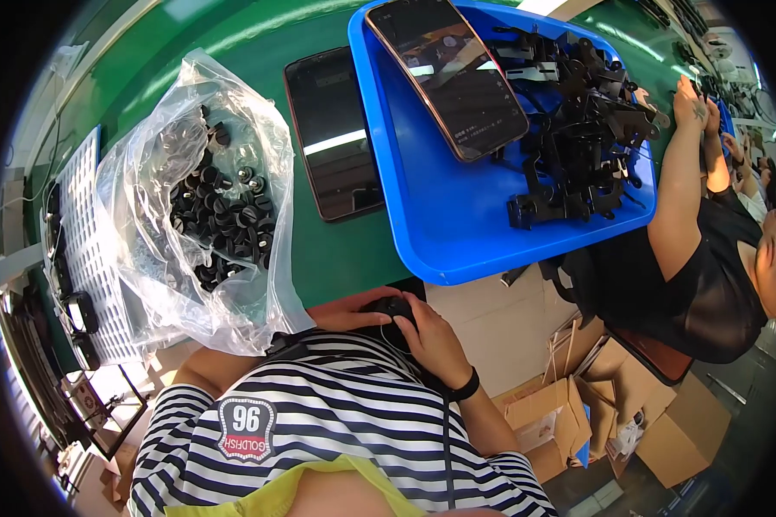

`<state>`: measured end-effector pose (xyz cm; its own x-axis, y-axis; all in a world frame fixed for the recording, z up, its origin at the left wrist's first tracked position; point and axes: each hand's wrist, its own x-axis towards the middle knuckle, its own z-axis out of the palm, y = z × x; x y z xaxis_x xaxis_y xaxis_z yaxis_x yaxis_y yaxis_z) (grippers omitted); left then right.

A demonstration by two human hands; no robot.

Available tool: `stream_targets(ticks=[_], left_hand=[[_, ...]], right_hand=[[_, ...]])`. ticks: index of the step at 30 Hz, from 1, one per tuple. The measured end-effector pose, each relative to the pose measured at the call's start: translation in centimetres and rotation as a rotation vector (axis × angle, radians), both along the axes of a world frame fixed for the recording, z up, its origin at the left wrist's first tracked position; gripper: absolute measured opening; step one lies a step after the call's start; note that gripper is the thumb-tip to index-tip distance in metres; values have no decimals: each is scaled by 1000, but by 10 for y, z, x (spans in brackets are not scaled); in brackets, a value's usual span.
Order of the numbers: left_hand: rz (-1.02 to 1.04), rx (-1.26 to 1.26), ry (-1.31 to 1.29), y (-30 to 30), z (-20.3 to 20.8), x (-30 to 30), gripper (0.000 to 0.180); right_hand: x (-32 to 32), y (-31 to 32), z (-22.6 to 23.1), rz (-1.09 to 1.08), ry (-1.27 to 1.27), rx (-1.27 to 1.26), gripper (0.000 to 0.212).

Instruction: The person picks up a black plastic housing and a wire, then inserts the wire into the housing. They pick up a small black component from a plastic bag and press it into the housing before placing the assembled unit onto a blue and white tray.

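Close to my body, just below the table edge, my left hand (347, 315) and my right hand (433, 338) come together on a small black part (391, 307). Fingers of both hands are closed around it, and they hide much of its shape. Ahead on the left lies a clear plastic bag (278, 164), its mouth spread open, with many black round knobs (224, 215) inside. To the right, a blue tray (453, 233) carries a pile of black bracket-like parts (569, 138). One phone (453, 77) with a lit screen leans across the tray's left side.
A dark phone (332, 129) lies on the green table (336, 250) between bag and tray. At far left stands a white perforated rack (90, 250) holding black parts. Cardboard boxes (552, 422) sit on the floor at right. A co-worker in black (681, 302) works along the table's right.
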<state>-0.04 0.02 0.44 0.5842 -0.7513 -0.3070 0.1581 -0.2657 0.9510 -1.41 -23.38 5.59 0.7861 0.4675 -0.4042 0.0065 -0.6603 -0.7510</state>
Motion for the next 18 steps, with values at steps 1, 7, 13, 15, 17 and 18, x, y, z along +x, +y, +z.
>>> stream_targets(ticks=[1,7,13,15,17,18], left_hand=[[-1,25,5,0,1,-1,57],[109,10,60,-7,2,-10,58],[228,-89,346,-2,18,-10,59],[177,-111,332,1,17,-11,58],[73,-150,314,4,16,-13,58],[72,-153,310,6,15,-14,58]], right_hand=[[-3,1,-1,5,-22,-25,48],[-8,3,-4,-60,-58,-19,43],[-11,-2,4,-70,-242,86,47],[-15,-3,6,-72,-225,85,47],[-18,-5,8,-77,-181,86,48],[-20,-5,10,-77,-186,82,48]])
